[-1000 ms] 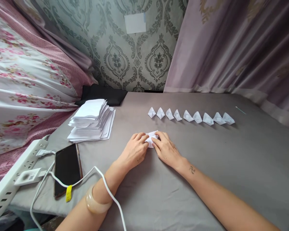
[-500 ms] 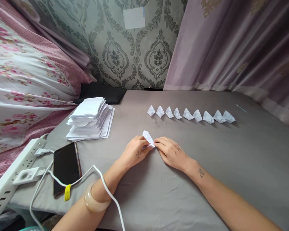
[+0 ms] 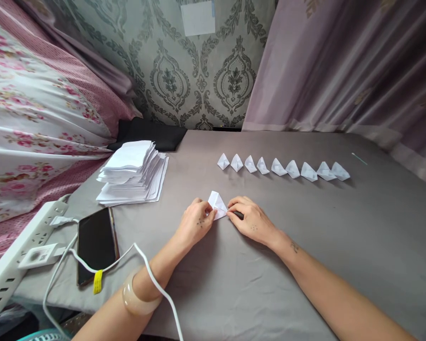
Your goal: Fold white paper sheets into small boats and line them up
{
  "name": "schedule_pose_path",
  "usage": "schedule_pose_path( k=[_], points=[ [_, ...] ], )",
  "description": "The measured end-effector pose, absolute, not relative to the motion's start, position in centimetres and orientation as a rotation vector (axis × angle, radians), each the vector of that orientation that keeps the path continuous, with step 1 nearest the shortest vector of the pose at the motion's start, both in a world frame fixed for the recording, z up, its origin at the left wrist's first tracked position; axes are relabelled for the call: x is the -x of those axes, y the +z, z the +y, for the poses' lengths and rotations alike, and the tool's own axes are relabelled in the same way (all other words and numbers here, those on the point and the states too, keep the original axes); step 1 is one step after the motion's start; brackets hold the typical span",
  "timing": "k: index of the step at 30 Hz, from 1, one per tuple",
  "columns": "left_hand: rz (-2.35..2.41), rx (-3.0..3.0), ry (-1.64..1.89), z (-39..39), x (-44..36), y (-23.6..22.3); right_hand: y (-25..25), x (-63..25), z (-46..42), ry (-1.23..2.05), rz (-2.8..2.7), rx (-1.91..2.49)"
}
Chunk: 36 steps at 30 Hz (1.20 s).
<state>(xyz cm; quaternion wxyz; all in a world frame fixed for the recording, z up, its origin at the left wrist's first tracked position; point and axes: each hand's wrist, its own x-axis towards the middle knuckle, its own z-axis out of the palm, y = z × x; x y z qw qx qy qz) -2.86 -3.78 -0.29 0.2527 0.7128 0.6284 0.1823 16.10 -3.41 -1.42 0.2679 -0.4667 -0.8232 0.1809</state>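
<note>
A small folded white paper [image 3: 217, 203], a pointed shape with a crease across it, is between my two hands just above the grey table cover. My left hand [image 3: 196, 219] pinches its left side, thumb on the front. At the right corner, my right hand [image 3: 250, 218] closes thumb and fingertips on the paper's edge. Beyond the hands stands a row of several folded paper boats [image 3: 279, 166]. To the left lies a thick stack of white paper sheets [image 3: 129, 173].
A dark-screened phone [image 3: 97, 246] lies at the left, beside a white power strip [image 3: 24, 251]. A white cable [image 3: 152, 270] loops over my left forearm. A black folded item [image 3: 151, 135] is behind the stack, and a thin cotton swab-like stick [image 3: 359, 158] lies far right.
The folded paper now faces me more broadly, showing a wider triangular face. My hands have moved slightly apart, the left one shifting a little to the left. The view has tilted slightly.
</note>
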Motion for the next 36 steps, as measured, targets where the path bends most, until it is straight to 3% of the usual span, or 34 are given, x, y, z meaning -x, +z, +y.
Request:
schedule_pose_path(
  k=[11,18,23,28,36],
  points=[
    [1.754,-1.966,0.473,-3.7,3.0,-0.9,-1.9,-14.9,-3.0,0.418,-2.189,1.348],
    [1.766,-2.002,0.429,-3.8,3.2,-1.1,-1.2,-15.1,-3.6,0.282,-2.46,1.222],
    [1.666,-2.262,0.472,-3.8,3.1,-0.9,-1.0,-15.6,-3.3,0.312,-2.509,1.188],
    [1.405,-2.656,0.177,-3.7,2.5,-0.1,-1.5,-16.8,-1.9,0.649,-2.331,1.099],
    [1.194,-2.905,-0.143,-5.3,2.5,0.9,-0.4,-17.0,-3.6,0.299,-2.616,1.057]
  ],
)
